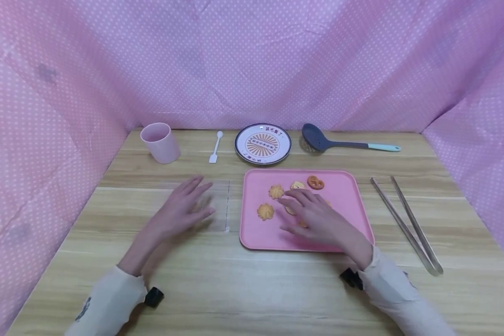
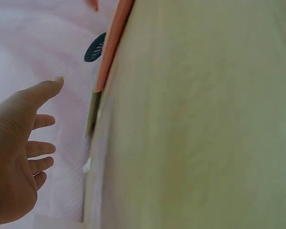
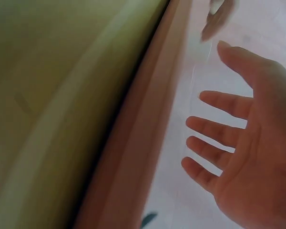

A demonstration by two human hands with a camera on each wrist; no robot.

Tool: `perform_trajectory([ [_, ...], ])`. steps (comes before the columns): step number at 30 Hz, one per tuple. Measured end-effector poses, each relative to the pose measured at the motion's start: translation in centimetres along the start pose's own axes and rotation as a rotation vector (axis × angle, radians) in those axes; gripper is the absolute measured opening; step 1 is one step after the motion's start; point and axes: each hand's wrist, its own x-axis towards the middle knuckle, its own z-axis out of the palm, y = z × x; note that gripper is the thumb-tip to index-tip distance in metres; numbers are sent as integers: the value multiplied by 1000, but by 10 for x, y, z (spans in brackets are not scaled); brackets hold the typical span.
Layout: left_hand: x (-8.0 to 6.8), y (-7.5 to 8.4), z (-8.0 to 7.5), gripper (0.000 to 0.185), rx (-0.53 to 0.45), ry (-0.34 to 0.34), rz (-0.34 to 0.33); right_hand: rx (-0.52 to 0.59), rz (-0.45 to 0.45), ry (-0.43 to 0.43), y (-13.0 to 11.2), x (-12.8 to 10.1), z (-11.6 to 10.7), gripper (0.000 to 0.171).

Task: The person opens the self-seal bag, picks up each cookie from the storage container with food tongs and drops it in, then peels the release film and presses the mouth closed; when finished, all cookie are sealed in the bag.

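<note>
Cookies (image 1: 266, 211) lie scattered on the pink tray (image 1: 348, 186), and the right hand (image 1: 319, 218) hovers right over them, fingers straight and spread, holding nothing. Two flower-shaped ones sit just beyond and left of its fingertips; others are partly hidden under the palm. The left hand (image 1: 180, 210) is also flat with fingers apart, over bare table (image 1: 235, 289) left of the tray, farther from any cookie. Tongs (image 1: 407, 224) lie to the tray's right, untouched.

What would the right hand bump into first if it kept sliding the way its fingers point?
The right hand points up and left over the pink tray. Its fingertips are nearly at a flower-shaped cookie, so that probably comes first, though the hand's height above the tray is unclear.
</note>
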Motion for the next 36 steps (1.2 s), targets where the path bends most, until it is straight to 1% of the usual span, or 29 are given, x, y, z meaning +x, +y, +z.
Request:
perform_trajectory([
  [2, 3, -1, 6, 66, 7, -15, 20, 9, -14, -35, -7, 10, 5, 60],
  [7, 10, -6, 17, 55, 14, -37, 70, 8, -56, -111, -20, 33, 15, 56],
  [13, 16, -10, 27, 49, 22, -42, 85, -21, -55, -184, -32, 54, 24, 55],
  [19, 18, -10, 30, 47, 25, -31, 79, -43, -51, -226, -42, 72, 31, 53],
  [22, 18, -11, 31, 48, 21, -39, 72, -56, -56, -240, -44, 79, 35, 53],
  [26, 17, -12, 32, 49, 28, -47, 71, -67, -62, -281, -48, 88, 42, 55],
  [30, 17, -14, 33, 48, 50, -42, 89, -89, -71, -325, -50, 95, 48, 58],
  [36, 16, -16, 34, 45, 77, -32, 100, -110, -56, -352, -51, 101, 54, 61],
])
